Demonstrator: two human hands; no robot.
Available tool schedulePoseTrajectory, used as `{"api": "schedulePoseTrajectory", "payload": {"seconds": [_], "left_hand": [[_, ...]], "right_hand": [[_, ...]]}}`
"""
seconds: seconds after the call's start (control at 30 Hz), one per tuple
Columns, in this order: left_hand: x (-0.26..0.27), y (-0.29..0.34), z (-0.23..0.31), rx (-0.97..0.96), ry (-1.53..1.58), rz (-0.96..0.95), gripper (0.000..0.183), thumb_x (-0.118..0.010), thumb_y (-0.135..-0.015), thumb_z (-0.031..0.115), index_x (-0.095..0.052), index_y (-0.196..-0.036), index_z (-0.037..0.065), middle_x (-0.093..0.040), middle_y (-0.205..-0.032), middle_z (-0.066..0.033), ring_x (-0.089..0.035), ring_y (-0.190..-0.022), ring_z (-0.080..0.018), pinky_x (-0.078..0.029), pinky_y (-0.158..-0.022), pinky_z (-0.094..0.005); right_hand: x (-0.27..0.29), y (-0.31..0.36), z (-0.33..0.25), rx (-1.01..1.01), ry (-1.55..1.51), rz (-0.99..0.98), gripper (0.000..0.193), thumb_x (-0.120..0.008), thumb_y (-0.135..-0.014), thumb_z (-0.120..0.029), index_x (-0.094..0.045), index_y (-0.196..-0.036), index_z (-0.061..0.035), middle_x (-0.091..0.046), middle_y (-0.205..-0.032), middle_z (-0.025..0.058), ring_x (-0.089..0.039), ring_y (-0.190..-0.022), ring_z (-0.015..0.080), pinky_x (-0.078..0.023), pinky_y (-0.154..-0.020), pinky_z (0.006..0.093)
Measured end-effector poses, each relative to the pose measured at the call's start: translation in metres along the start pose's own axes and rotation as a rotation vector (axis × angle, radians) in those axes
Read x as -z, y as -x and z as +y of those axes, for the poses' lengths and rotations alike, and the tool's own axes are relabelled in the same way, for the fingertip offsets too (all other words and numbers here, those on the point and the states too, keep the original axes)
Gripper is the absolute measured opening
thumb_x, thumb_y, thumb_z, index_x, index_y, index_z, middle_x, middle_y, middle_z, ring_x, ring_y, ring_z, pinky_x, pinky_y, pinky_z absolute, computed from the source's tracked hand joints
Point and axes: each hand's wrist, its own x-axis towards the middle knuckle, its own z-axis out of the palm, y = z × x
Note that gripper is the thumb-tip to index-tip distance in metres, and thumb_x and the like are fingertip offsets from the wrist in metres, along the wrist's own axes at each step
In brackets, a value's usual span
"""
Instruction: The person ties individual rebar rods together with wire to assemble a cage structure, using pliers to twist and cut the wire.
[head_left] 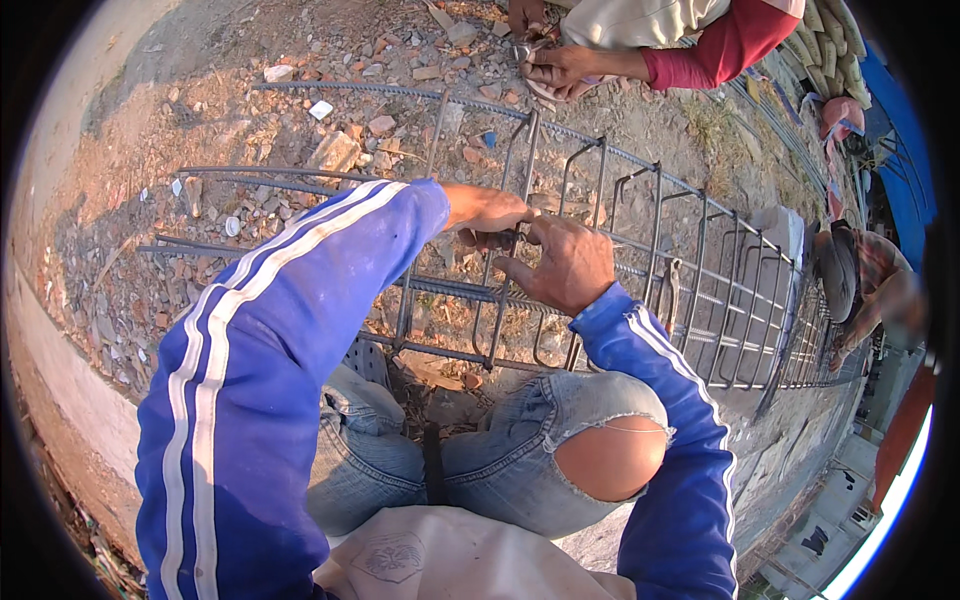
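While 2 hands [572,262] are together at rebar cage [655,205], L fingers [482,239] are part-hidden; can't tell what's gripped.

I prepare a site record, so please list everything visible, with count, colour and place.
Rebar cage: one, grey, centre to right
Pincers: one, brown, at the cage
Rubble: uncountable, mixed, on ground
Bundles: several, beige, top right
Sheet: one, blue, right edge
Co-workers: two, one red-sleeved, upper right and right
Shirt: one, white, bottom edge
Jeans: one pair, blue, bottom centre
Sleeves: two, striped blue, left and right
Left fingers, right fingers: two hands, bare, centre
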Motion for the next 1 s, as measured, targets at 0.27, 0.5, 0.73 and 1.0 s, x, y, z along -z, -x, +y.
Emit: {"api": "schedulePoseTrajectory", "payload": {"seconds": [0.27, 0.5, 0.73, 1.0], "left_hand": [[0.005, 0.002, 0.013, 0.078, 0.037, -0.035, 0.051, -0.028, -0.099, 0.047, -0.059, -0.116, 0.011, -0.064, -0.107, -0.0069, -0.061, -0.089, -0.0194, -0.049, -0.077, -0.0452], [0.011, -0.009, 0.002, 0.069, 0.089, -0.028, 0.053, -0.028, -0.098, 0.052, -0.059, -0.116, 0.013, -0.065, -0.107, -0.0069, -0.064, -0.083, -0.0189, -0.049, -0.073, -0.0432], [0.019, -0.017, -0.023, 0.089, 0.160, 0.094, 0.059, -0.035, -0.096, 0.052, -0.063, -0.112, 0.003, -0.068, -0.093, -0.0151, -0.064, -0.079, -0.0204, -0.050, -0.067, -0.0357], [0.012, 0.028, -0.002, -0.082, -0.164, 0.113, 0.024, -0.059, -0.085, 0.026, -0.070, -0.081, 0.005, -0.068, -0.075, -0.0045, -0.061, -0.063, -0.0151, -0.047, -0.057, -0.0321]], "right_hand": [[-0.004, -0.010, -0.013, 0.037, 0.312, -0.086, 0.049, -0.073, -0.072, -0.050, -0.063, -0.094, -0.0063, -0.067, -0.080, 0.0129, -0.067, -0.080, 0.0310, -0.051, -0.066, 0.0428], [-0.014, -0.019, -0.020, 0.011, 0.403, -0.091, 0.043, -0.066, -0.078, -0.049, -0.068, -0.081, -0.0065, -0.067, -0.079, 0.0132, -0.067, -0.072, 0.0301, -0.051, -0.058, 0.0420], [-0.018, -0.012, -0.007, 0.125, 0.195, 0.157, 0.036, -0.063, -0.084, -0.040, -0.067, -0.072, -0.0062, -0.063, -0.064, 0.0154, -0.065, -0.059, 0.0303, -0.050, -0.055, 0.0435], [0.001, -0.010, 0.019, -0.206, -0.109, -0.058, 0.032, -0.064, -0.086, -0.032, -0.067, -0.074, -0.0033, -0.060, -0.061, 0.0172, -0.063, -0.060, 0.0341, -0.049, -0.057, 0.0447]]}}
